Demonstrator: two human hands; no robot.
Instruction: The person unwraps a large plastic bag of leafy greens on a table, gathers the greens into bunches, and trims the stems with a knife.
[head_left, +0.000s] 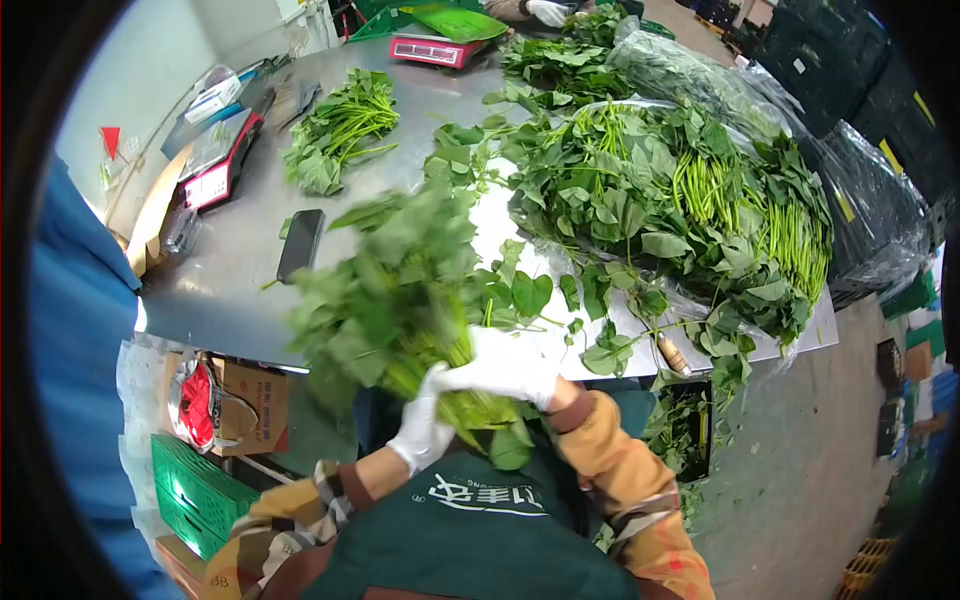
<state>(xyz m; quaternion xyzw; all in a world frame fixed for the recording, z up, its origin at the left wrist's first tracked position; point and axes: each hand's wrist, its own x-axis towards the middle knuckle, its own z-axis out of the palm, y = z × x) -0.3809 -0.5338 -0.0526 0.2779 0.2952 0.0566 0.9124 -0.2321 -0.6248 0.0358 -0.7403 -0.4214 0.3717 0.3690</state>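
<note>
Both my hands wear white gloves and close around the stems of one bunch of leafy greens [385, 290], held over the table's near edge. My left hand [422, 432] grips the lower stems from the left. Just above it, my right hand [500, 365] wraps the stems from the right. The leaves fan out up and to the left, smeared by motion. To the right lies a large heap of the same greens [660, 190], stems in rows, on a white board [815, 325]. Loose leaves [530, 292] are strewn between the bunch and the heap.
A smaller bunch [345, 130] lies on the metal table [225, 285], near a black phone [300, 245]. Red scales [435, 50] stand at the back and another scale [220, 165] at the left. A wooden-handled tool [672, 355] sits at the board's edge. Another person's gloved hand [547, 12] shows at the top.
</note>
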